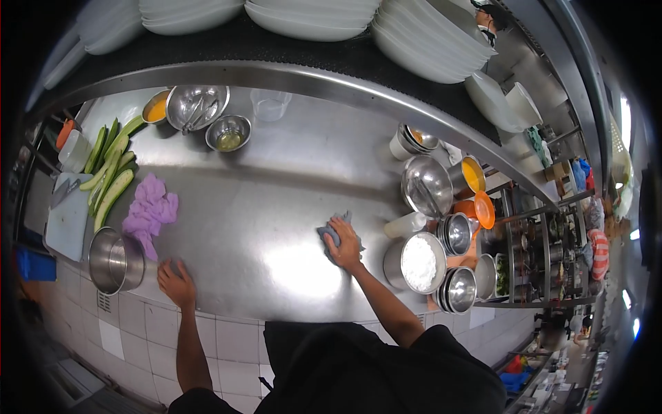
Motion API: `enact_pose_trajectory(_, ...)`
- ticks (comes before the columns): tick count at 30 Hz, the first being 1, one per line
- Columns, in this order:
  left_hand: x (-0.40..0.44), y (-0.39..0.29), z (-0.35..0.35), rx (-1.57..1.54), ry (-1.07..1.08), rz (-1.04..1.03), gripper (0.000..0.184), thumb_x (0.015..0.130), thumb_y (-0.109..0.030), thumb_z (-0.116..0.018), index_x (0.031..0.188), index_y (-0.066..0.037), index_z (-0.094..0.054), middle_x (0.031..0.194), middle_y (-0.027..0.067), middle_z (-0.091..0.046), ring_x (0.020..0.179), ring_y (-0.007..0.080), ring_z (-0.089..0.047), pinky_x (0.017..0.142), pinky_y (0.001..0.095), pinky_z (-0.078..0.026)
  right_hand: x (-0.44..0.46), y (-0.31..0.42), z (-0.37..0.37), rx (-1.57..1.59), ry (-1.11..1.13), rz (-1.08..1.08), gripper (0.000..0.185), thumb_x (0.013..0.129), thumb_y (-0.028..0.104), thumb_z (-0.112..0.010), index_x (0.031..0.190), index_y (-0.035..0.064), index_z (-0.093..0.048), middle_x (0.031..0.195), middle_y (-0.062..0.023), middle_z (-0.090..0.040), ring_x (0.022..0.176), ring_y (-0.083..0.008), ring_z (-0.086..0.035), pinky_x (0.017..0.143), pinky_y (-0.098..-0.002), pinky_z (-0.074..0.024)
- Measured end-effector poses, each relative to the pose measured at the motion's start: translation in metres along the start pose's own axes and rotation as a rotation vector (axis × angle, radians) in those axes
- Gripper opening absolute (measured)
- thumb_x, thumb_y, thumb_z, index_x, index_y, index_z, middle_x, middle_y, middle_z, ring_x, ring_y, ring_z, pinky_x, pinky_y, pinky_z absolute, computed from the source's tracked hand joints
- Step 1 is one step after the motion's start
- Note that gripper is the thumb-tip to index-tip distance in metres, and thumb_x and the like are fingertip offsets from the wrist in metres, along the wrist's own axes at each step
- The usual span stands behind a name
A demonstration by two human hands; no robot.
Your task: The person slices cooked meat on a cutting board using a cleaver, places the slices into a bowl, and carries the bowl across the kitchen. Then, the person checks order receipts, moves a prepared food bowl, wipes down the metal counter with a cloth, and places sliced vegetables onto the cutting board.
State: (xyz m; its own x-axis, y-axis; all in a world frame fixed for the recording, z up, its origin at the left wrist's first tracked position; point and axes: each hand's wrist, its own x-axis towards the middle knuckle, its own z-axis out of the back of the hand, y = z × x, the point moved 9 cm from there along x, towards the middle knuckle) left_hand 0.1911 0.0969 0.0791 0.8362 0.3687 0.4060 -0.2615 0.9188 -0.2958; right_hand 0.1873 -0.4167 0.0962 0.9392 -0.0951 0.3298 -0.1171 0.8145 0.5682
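My right hand (347, 247) presses a bunched dark grey-blue cloth (328, 236) against the steel worktop (241, 207), its fingers over the cloth. My left hand (176, 283) rests on the worktop near its front edge, fingers apart and holding nothing. Close to that hand stands a steel pot (116, 262), and just beyond it lies a crumpled purple cloth (151, 210). To the right of my right hand are a pale bottle (405, 225) lying on its side and a steel pot of white powder (422, 263).
Halved long green vegetables (112, 192) lie at the left beside a cutting board (67, 219) with a knife. Steel bowls (198, 107) stand at the back, more bowls (427, 185) at the right. A shelf (296, 76) with stacked white dishes overhangs the back edge. Another person (488, 19) is partly visible beyond it.
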Motion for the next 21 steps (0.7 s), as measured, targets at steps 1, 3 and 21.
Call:
enact_pose_trajectory(1,-0.001,0.002,0.0,0.001,-0.001,-0.003,0.037,0.097,-0.035,-0.051,0.121,-0.007,-0.054,0.125,0.0158,-0.053,0.123,0.0339,-0.045,0.101,0.0473,-0.035,-0.001,-0.001,-0.001,0.002,-0.002,-0.002,0.037,0.087,0.022,-0.064,0.117,0.0018,-0.062,0.128,-0.0164,-0.059,0.127,-0.035,-0.049,0.109,-0.0461,-0.0329)
enact_pose_trajectory(3,-0.001,0.006,-0.006,-0.018,0.057,0.027,0.045,0.099,-0.042,-0.046,0.125,-0.006,-0.052,0.13,0.0165,-0.05,0.127,0.0338,-0.042,0.105,0.0476,-0.031,0.0,-0.001,-0.001,0.005,-0.012,0.002,0.036,0.087,0.022,-0.064,0.117,0.0019,-0.062,0.129,-0.0162,-0.058,0.126,-0.0351,-0.049,0.109,-0.0463,-0.0327)
enact_pose_trajectory(21,0.0,0.008,-0.001,-0.03,0.03,0.046,0.04,0.095,-0.037,-0.053,0.124,-0.009,-0.052,0.13,0.0133,-0.05,0.125,0.0322,-0.043,0.104,0.0463,-0.032,0.091,-0.052,0.06,-0.149,-0.267,-0.295,0.046,0.093,0.037,-0.059,0.072,-0.0039,-0.062,0.064,-0.0223,-0.057,0.06,-0.033,-0.058,0.06,-0.0416,-0.0444)
